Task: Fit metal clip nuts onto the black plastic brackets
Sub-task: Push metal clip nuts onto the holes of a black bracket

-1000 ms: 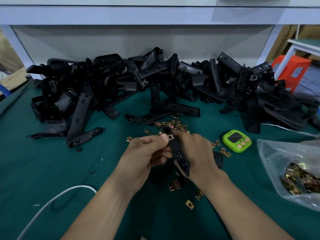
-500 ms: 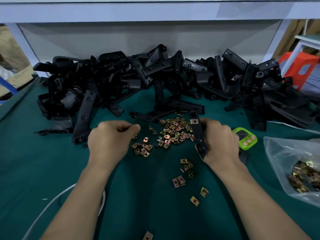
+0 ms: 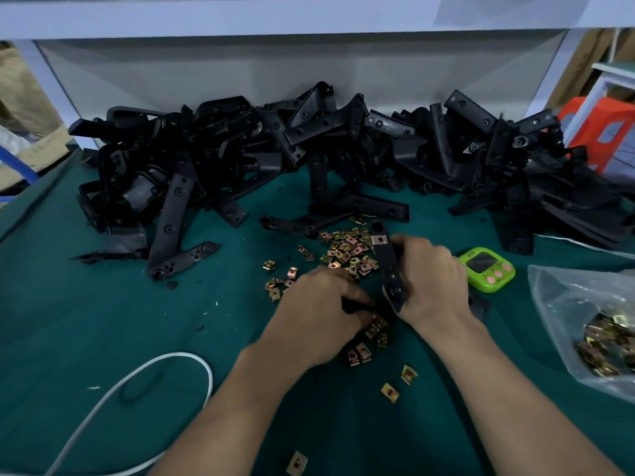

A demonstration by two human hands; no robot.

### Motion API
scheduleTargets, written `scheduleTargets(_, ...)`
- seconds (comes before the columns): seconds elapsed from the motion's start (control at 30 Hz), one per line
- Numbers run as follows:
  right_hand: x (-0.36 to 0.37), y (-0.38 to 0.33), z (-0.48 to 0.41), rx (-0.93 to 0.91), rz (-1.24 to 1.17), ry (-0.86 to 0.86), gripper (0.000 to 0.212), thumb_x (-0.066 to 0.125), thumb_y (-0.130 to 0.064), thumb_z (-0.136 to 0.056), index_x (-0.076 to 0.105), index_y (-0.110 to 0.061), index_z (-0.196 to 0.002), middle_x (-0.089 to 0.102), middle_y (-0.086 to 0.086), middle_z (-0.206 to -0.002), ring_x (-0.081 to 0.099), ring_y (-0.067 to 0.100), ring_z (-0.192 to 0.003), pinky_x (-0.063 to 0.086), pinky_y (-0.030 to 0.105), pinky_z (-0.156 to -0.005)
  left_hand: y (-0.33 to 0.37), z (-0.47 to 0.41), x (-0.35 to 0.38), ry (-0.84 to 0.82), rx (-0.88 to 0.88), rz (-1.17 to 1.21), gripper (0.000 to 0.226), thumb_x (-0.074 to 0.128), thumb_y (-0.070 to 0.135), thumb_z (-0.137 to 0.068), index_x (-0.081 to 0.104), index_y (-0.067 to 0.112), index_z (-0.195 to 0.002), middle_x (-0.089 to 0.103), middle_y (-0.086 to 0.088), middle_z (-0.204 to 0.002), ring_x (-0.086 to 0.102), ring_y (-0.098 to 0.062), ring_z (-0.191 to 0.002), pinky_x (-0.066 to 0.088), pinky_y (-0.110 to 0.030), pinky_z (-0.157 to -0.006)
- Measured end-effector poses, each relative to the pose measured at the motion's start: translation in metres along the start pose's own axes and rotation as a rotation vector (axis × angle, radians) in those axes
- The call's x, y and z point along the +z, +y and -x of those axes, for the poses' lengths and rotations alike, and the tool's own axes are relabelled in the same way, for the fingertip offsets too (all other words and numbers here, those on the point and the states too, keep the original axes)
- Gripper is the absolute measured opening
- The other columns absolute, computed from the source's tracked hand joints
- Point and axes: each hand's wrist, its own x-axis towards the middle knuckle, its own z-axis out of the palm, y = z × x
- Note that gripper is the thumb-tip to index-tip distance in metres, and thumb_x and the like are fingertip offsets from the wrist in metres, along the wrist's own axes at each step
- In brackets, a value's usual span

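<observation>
Brackets (image 3: pixel 213 156) of black plastic lie in a tangled heap along the back of the green counter (image 3: pixel 86 338). In front of the heap, the right hand (image 3: pixel 431 280) grips one long bracket (image 3: pixel 387 266) from its right side, fingers curled round it, with its length pointing away from the person. A brass-coloured clip nut (image 3: pixel 379 239) sits clipped on near the far end. The left hand (image 3: pixel 319 310) is just beside it, knuckles up, its fingers curled down onto a small cluster of loose nuts (image 3: pixel 376 326). The fingertips are hidden, so I cannot tell whether they pinch one. The two hands are close together but not touching. A denser pile of clip nuts (image 3: pixel 347 249) spreads between the hands and the heap, touching the held bracket's far end, and a few strays (image 3: pixel 390 393) lie nearer the person. A green timer (image 3: pixel 486 267) sits just right of the right hand. Further right, a clear plastic bag (image 3: pixel 563 304) holds more nuts — it reaches the picture's edge. A white cable (image 3: pixel 154 367) loops across the counter on the left.
</observation>
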Motion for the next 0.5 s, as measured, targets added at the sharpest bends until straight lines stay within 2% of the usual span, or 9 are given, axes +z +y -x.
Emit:
scheduleTargets(0.13, 0.000, -0.003, 0.001, -0.004, -0.028, 0.014, 0.038, 0.068, -0.013, -0.068, 0.066, -0.027, -0.103, 0.071, 0.006, -0.083, 0.067, 0.041, -0.087, 0.041, 0.035, -0.065, -0.002, -0.001, 0.004, 0.017, -0.029, 0.033, 0.012, 0.080, 0.031, -0.084, 0.081, 0.038, -0.094, 0.064, 0.016, -0.102, 0.059, -0.009, -0.099, 0.050, -0.030, -0.090)
scheduleTargets(0.27, 0.000, -0.001, 0.001, -0.021, -0.043, 0.040, 0.034, 0.066, -0.012, -0.066, 0.066, -0.027, -0.097, 0.069, 0.005, -0.077, 0.066, 0.043, -0.082, 0.038, 0.033, -0.063, -0.002, 0.002, 0.003, 0.187, -0.099, -0.002, 0.009, 0.075, 0.043, -0.086, 0.078, 0.044, -0.095, 0.072, 0.020, -0.088, 0.065, -0.005, -0.082, 0.053, -0.025, -0.075)
scheduleTargets(0.33, -0.001, 0.000, 0.003, -0.021, -0.082, 0.051, 0.032, 0.063, -0.015, -0.065, 0.067, -0.028, -0.094, 0.067, 0.003, -0.073, 0.065, 0.043, -0.077, 0.039, 0.033, -0.062, -0.005, 0.000, 0.000, 0.233, -0.127, 0.076, 0.008, 0.077, 0.039, -0.085, 0.078, 0.042, -0.092, 0.074, 0.022, -0.083, 0.067, 0.000, -0.076, 0.053, -0.022, -0.070)
scheduleTargets(0.37, -0.002, -0.001, 0.003, -0.030, -0.137, 0.058, 0.028, 0.060, -0.017, -0.065, 0.066, -0.032, -0.088, 0.065, 0.000, -0.069, 0.063, 0.040, -0.070, 0.038, 0.030, -0.059, -0.006, 0.000, -0.002, 0.242, -0.145, 0.162, 0.008, 0.079, 0.035, -0.084, 0.078, 0.040, -0.090, 0.074, 0.024, -0.079, 0.067, 0.003, -0.074, 0.052, -0.016, -0.067)
scheduleTargets(0.43, -0.005, -0.006, 0.003, -0.073, -0.255, 0.042, 0.020, 0.057, -0.023, -0.066, 0.053, -0.043, -0.069, 0.054, -0.011, -0.056, 0.053, 0.020, -0.053, 0.031, 0.023, -0.050, -0.007, -0.002, -0.006, 0.270, -0.185, 0.326, 0.011, 0.081, 0.028, -0.084, 0.079, 0.038, -0.084, 0.072, 0.027, -0.075, 0.067, 0.009, -0.072, 0.047, -0.006, -0.061)
scheduleTargets(0.47, -0.005, -0.010, 0.002, -0.104, -0.289, 0.020, 0.023, 0.059, -0.025, -0.070, 0.047, -0.043, -0.064, 0.050, -0.013, -0.053, 0.047, 0.009, -0.050, 0.028, 0.022, -0.046, -0.008, -0.003, -0.008, 0.293, -0.207, 0.386, 0.013, 0.082, 0.025, -0.084, 0.079, 0.038, -0.083, 0.073, 0.026, -0.074, 0.067, 0.010, -0.072, 0.046, -0.004, -0.061)
scheduleTargets(0.5, -0.005, -0.012, 0.002, -0.137, -0.318, -0.003, 0.027, 0.064, -0.026, -0.075, 0.045, -0.041, -0.062, 0.050, -0.013, -0.052, 0.048, 0.006, -0.049, 0.028, 0.018, -0.046, -0.009, -0.003, -0.010, 0.313, -0.229, 0.432, 0.015, 0.082, 0.023, -0.084, 0.079, 0.037, -0.081, 0.073, 0.024, -0.074, 0.068, 0.009, -0.072, 0.046, -0.004, -0.060)
